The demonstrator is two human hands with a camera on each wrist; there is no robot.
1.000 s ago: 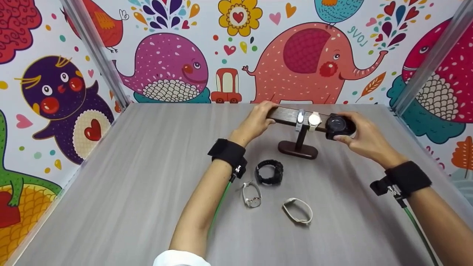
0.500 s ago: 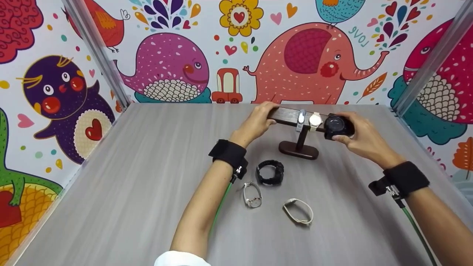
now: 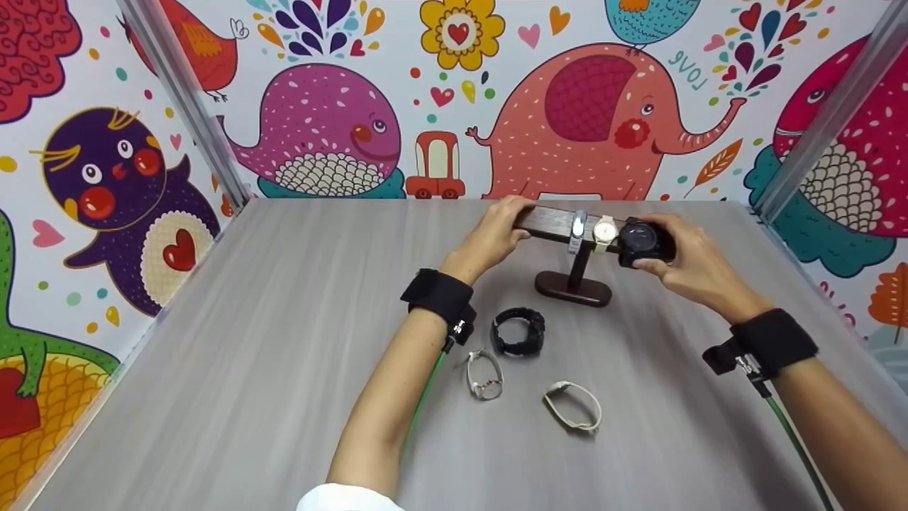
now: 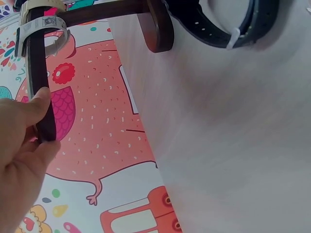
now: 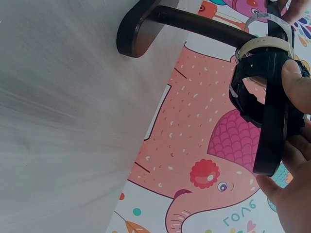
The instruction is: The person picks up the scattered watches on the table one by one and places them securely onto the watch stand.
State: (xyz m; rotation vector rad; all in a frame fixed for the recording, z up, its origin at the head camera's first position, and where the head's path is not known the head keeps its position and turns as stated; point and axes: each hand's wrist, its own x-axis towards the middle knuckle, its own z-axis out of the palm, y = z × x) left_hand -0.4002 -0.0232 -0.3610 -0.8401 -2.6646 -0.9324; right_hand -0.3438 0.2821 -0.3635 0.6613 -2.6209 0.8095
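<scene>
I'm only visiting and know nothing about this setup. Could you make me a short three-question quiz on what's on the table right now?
1. How many watches lie flat on the table, off the stand?
2. True or false: the left hand holds the end of the stand's crossbar.
3. What does the right hand grip: A) a black watch on the bar, B) the stand's base, C) a white watch?

Key: 1. Three. 2. True. 3. A.
</scene>
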